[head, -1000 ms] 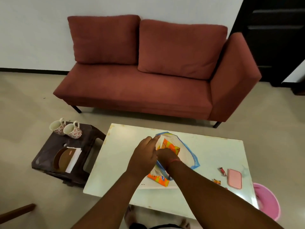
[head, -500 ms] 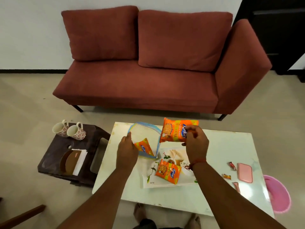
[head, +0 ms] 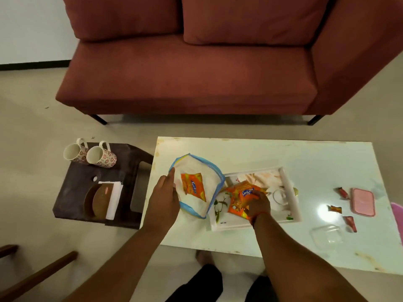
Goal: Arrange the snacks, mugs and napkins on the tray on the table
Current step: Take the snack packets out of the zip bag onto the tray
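1. Tray (head: 287, 192) lies flat on white desk (head: 283, 158), orange snack packets (head: 239, 201) on its left part.
2. Right hand (head: 258, 204) presses down on those packets, fingers closed on top one.
3. Left hand (head: 163, 199) grips edge of clear blue-rimmed bag (head: 196, 186), one orange packet (head: 193, 186) inside; bag overlaps tray's left edge.
4. Two floral mugs (head: 90, 152) and napkins (head: 113, 199) sit on dark stool (head: 72, 192) left of desk.
5. Pink case (head: 363, 201), small wrappers near desk's right end.

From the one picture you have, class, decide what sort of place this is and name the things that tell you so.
Most likely a living room in a home: a red sofa against the wall, a low white coffee table before it, and floral mugs on a small dark side table.
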A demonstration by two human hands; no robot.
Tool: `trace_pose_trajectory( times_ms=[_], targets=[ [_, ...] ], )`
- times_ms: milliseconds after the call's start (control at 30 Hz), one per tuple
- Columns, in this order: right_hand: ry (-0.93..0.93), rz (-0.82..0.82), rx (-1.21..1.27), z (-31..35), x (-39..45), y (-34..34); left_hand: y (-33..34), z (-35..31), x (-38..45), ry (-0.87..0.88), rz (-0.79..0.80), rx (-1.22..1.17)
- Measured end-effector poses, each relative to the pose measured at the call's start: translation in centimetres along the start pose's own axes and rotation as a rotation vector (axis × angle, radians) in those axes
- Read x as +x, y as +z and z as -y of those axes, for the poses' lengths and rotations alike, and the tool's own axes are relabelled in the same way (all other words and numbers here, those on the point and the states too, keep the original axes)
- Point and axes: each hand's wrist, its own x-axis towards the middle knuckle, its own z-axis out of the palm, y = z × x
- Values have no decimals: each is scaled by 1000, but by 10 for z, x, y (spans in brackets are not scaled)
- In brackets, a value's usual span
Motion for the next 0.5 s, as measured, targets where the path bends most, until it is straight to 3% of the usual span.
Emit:
trace_pose_trajectory(
  times_ms=[100,200,300,400,433,500],
  targets=[
    [58,-31,105,-5,0,2,-2,2,0,75,47,84],
    [-33,-157,81,10,-19,-4,-8,-14,-4,127,76,93],
    [-422,-300,-60,40,-59,-15,-7,-35,-7,168,120,127],
    [-967,-158,-236,68,-107,-21,-2,-64,-13,228,153,176],
    [-1068,-76,-346,76,-119,-24,-2,-75,-16,243,156,173],
    [-1051,109,-655,88,-135,-29,-1,-102,-24,276,155,168]
  ],
)
